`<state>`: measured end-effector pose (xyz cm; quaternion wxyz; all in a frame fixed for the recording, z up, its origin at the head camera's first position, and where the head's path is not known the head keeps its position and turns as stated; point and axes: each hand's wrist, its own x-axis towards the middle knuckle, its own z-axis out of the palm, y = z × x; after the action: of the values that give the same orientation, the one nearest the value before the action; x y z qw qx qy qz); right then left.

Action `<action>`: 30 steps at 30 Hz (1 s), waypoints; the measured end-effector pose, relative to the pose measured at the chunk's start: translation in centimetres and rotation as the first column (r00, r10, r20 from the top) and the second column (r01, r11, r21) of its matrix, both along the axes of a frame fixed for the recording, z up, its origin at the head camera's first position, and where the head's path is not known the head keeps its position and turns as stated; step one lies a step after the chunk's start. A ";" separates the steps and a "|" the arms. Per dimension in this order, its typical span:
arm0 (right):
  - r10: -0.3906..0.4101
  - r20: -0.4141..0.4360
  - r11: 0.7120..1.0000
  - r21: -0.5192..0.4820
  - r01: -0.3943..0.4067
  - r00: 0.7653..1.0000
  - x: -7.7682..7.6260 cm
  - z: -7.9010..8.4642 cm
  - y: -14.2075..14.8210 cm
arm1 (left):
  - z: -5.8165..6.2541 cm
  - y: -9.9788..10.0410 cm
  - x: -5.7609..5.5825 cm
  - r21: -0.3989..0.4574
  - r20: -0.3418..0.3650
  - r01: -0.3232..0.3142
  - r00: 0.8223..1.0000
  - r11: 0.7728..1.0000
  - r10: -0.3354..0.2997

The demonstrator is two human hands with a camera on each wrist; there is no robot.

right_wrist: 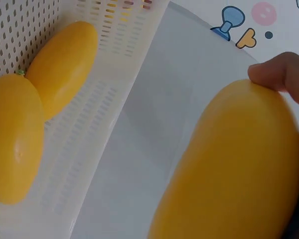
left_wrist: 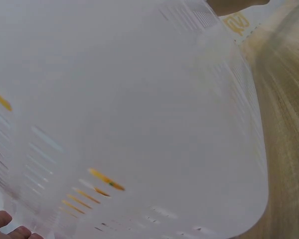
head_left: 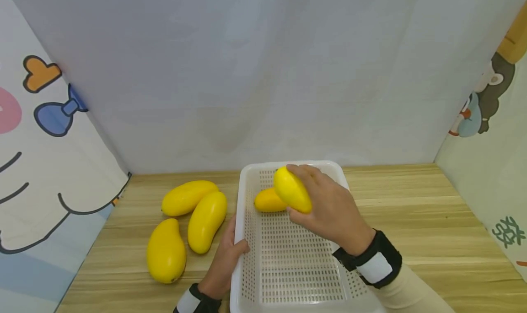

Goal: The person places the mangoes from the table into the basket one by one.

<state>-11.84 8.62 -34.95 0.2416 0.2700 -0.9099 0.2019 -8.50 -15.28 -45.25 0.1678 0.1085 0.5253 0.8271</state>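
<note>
A yellow mango (head_left: 292, 190) is in my right hand (head_left: 331, 207), held above the far part of a white perforated plastic basket (head_left: 247, 276). The right wrist view shows this mango (right_wrist: 239, 164) up close, with a fingertip on its end. Two more mangoes lie in the basket there, one mango (right_wrist: 65, 69) against another mango (right_wrist: 12, 139). From the head, only one basket mango (head_left: 269, 200) shows plainly; my right hand covers that area. My left hand (head_left: 226, 258) grips the basket's left rim, thumb over the edge. Its fingertips (left_wrist: 12, 230) appear at the left wrist view's lower corner.
Left of the basket, three mangoes lie on the wooden table (head_left: 107, 267): one mango (head_left: 189, 197) at the back, one mango (head_left: 207, 222) beside it, one mango (head_left: 166, 251) nearer. A pale wall (head_left: 267, 75) stands behind, with printed cartoon panels on both sides.
</note>
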 end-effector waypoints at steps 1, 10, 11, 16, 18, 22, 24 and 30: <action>0.002 0.000 1.000 0.011 -0.002 1.000 -0.1 -0.1 -0.1 | 0.0 0.0 0.0 0.002 -0.001 0.001 1.000 1.000 -0.001; 0.033 0.008 0.995 0.093 -0.033 0.999 -0.5 -0.7 -1.1 | 0.0 -0.1 0.1 0.007 0.012 0.008 1.000 1.000 -0.008; 0.033 0.010 0.994 0.107 -0.034 0.999 -0.6 -0.8 -1.2 | 0.0 -0.1 0.1 0.003 0.014 0.006 1.000 1.000 -0.006; 0.040 0.029 0.985 0.165 -0.044 0.999 -1.0 -1.2 -1.7 | 0.1 0.0 0.0 -0.019 0.008 -0.003 1.000 1.000 0.003; 0.042 0.046 0.983 0.179 -0.050 0.998 -1.2 -1.5 -1.8 | 0.2 0.0 0.0 -0.018 0.005 0.000 1.000 1.000 0.000; 0.048 0.077 0.977 0.205 -0.063 0.996 -1.5 -2.0 -2.0 | 0.2 0.1 -0.1 -0.004 0.006 0.009 1.000 1.000 -0.009; 0.057 0.094 0.974 0.214 -0.076 0.994 -1.6 -2.2 -2.1 | 0.2 0.0 -0.1 -0.001 0.009 0.008 1.000 1.000 -0.008; 0.056 0.160 0.967 0.236 -0.093 0.986 -1.7 -2.8 -2.6 | 0.0 -0.1 -0.1 -0.032 0.017 -0.008 1.000 0.999 0.009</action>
<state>-13.53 6.05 -37.75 0.1292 0.3156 -0.9326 0.1180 -8.62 -15.38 -45.27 0.1705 0.0965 0.5376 0.8201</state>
